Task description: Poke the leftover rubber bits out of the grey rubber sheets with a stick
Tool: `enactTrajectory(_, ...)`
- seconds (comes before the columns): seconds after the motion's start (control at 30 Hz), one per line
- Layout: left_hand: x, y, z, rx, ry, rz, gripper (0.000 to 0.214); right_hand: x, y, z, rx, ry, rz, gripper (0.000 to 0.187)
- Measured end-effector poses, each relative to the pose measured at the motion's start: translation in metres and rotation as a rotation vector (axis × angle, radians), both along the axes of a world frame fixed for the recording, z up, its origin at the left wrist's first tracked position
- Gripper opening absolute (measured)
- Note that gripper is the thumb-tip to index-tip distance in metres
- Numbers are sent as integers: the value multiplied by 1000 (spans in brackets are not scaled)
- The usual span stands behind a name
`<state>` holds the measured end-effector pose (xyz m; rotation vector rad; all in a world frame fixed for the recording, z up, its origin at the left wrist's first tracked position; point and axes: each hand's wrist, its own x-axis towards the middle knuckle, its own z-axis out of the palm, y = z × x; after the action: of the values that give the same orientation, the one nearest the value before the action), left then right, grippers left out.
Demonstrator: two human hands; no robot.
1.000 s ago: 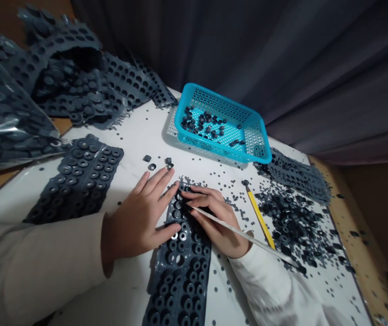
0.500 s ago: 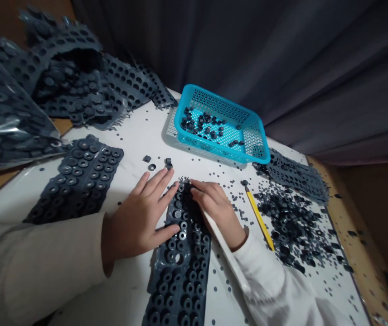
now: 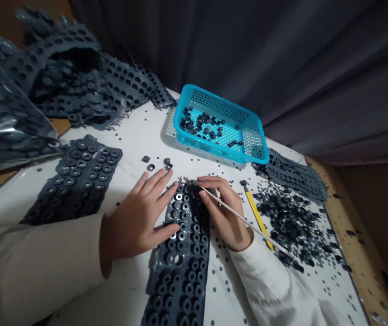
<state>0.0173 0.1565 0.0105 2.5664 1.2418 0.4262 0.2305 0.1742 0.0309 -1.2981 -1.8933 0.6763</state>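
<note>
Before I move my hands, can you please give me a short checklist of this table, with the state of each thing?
1. Left hand open, thumb on the dark perforated rubber strip: ok.
2. Right hand gripping the thin white stick: ok.
3. Stick tip touching the strip: cannot tell.
4. Blue plastic basket upright, with small dark pieces inside: ok.
5. Loose rubber pieces kept off the work area: not ok, some lie scattered around the strip.
</note>
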Motion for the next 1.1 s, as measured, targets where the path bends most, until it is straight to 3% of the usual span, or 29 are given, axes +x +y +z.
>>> enactTrajectory(0.2,-1,2,1,-39,-50,17,57,-4,-11,3,-82,89,108,7)
enactTrajectory(0.33,0,3,-1,-34,-54,29,52,-5,-18,-1,43,28,313,9)
enactTrajectory(0.43,0,3,-2,-23,-33,32,52,-2,-20,-6,135,-78,383,10)
enactTrajectory(0.73,1,2,-1,-13,-15,27,53,1,-20,-10,231,-185,430,8)
enactTrajectory(1.1,2,0,-4,14,-29,33,53,0,-16,-12,446,-540,452,11)
